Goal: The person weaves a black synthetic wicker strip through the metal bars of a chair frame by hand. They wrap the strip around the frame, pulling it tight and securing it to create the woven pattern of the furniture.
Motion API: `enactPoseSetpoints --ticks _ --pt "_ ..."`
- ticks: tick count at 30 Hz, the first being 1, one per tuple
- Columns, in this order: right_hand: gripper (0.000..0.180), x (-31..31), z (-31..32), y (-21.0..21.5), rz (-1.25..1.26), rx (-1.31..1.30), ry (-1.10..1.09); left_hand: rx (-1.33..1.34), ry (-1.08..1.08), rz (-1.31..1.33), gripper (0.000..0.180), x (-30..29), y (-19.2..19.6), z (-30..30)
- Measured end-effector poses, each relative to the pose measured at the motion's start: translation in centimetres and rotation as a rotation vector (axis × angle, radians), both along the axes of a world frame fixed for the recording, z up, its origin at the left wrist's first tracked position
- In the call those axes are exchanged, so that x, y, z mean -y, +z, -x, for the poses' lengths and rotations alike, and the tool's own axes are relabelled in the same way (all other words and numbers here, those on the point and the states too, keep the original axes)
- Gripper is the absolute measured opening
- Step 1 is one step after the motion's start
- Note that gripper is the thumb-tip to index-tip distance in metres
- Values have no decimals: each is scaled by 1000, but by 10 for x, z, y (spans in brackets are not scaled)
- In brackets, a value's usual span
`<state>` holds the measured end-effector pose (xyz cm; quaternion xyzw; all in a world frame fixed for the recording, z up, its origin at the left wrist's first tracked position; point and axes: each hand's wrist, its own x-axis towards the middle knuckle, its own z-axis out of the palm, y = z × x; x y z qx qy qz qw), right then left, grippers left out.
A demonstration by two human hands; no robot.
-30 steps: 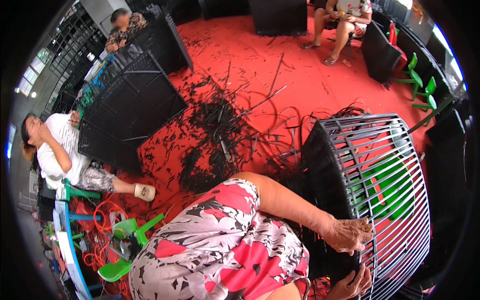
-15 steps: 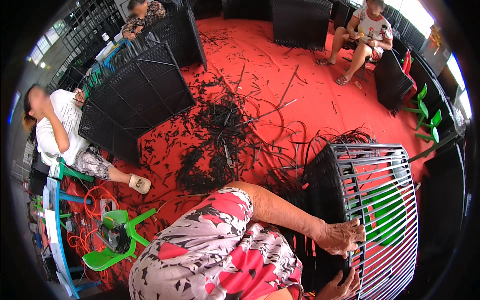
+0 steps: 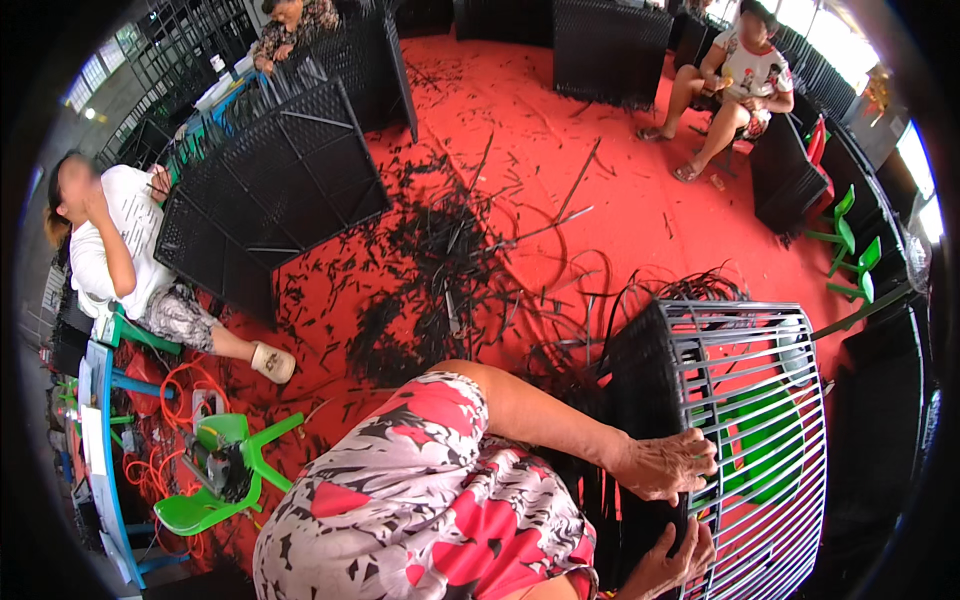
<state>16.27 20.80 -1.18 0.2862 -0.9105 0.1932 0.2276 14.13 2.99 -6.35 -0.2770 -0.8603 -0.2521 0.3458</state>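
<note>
In front of me on the right stands a half-woven wicker furniture frame (image 3: 770,440). Black weave (image 3: 640,375) covers its near side, while bare parallel grey bars make up the other. My left hand (image 3: 665,466) has its fingers curled over the edge where weave and bars meet. Lower down along that edge is my right hand (image 3: 672,562), its thumb and fingers apart at the ends of the bars. Any strand at my fingertips is too small to tell. Loose black strips (image 3: 690,285) lie behind the frame.
Dark scraps (image 3: 430,260) litter the red floor covering (image 3: 560,130). A green stool (image 3: 215,480) bearing a tool stands at left, beside orange cable. Through the bars a green stool (image 3: 765,440) shows. Three people sit farther off near black woven panels (image 3: 275,185).
My right hand's thumb and fingers have spread apart and shifted slightly upward. My left hand stays on the frame's edge. The whole view has shifted a little.
</note>
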Motion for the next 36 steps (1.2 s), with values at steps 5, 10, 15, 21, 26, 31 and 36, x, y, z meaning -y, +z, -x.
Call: enactPoseSetpoints --ticks 5,10,15,21,26,31,36 --pt "29 -3 19 -21 -58 25 -2 -23 -24 7 33 23 -4 7" --pt "22 -4 20 -28 -1 6 31 68 -8 -8 25 23 -6 3" --pt "26 1 27 -22 3 47 36 125 -20 4 36 23 -9 19" --pt "30 21 43 -25 -4 83 146 137 152 110 42 49 -11 19" --pt "27 23 45 -27 -44 94 189 108 135 -19 33 50 -21 12" --pt "23 30 42 -21 -69 88 215 103 116 -33 28 45 -20 10" --pt "26 46 53 -27 -79 119 230 42 294 54 56 69 -17 15"
